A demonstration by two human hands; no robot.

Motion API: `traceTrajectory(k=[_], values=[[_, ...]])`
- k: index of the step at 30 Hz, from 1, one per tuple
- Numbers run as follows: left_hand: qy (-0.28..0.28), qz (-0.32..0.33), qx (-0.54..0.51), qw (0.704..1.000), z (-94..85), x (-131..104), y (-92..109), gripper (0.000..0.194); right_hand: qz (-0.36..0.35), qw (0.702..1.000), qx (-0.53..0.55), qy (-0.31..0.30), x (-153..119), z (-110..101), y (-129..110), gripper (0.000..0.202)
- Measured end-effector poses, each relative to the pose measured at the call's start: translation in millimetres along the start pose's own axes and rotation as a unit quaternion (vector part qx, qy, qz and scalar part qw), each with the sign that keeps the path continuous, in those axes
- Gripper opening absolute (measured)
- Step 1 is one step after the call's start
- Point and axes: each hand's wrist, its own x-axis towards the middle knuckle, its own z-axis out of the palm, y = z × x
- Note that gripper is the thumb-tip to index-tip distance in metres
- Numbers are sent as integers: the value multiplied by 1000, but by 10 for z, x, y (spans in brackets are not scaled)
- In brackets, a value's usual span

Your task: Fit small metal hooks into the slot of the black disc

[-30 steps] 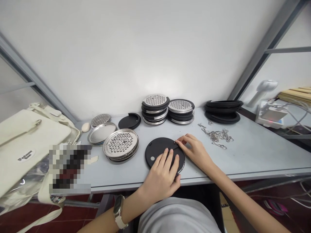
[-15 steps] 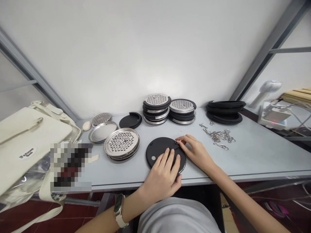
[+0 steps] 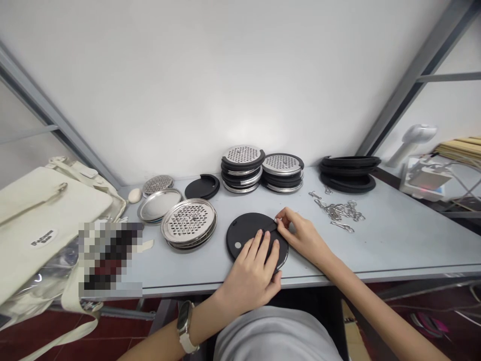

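Observation:
A black round grater holder [image 3: 244,225] lies on the table in front of me, with a pale round spot at its left and a small slot near its far rim. My left hand [image 3: 251,265] rests across its near right part, fingers spread on top and thumb around the near rim. At the far right rim, my right hand [image 3: 298,231] pinches a small metal clip [image 3: 276,220] between thumb and fingertips; most of it is hidden. Several loose metal clips [image 3: 340,209] are heaped beyond my right hand. Left of the holder sits a stack of round metal graters [image 3: 189,220].
Two stacks of graters in black holders, a left one [image 3: 242,168] and a right one [image 3: 282,173], stand by the wall. Black rings [image 3: 347,175] are piled at back right. Plain metal discs [image 3: 160,204], another black holder [image 3: 202,186] and a cream bag [image 3: 48,215] are on the left.
My right fingertips have shifted slightly to the right along the holder's rim with the small clip. My left hand stays on the holder.

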Motion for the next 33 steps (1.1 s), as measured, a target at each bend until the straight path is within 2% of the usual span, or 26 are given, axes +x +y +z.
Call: traceTrajectory(k=[13, 20, 33], values=[[5, -2, 0, 1000, 5, 7, -2, 56, 25, 999, 20, -26, -8, 2, 7, 13], [6, -1, -1, 1000, 0, 5, 1, 56, 14, 998, 40, -39, 0, 20, 33, 11], [1, 3, -3, 1000, 2, -1, -4, 56, 13, 1000, 0, -27, -2, 17, 25, 11]])
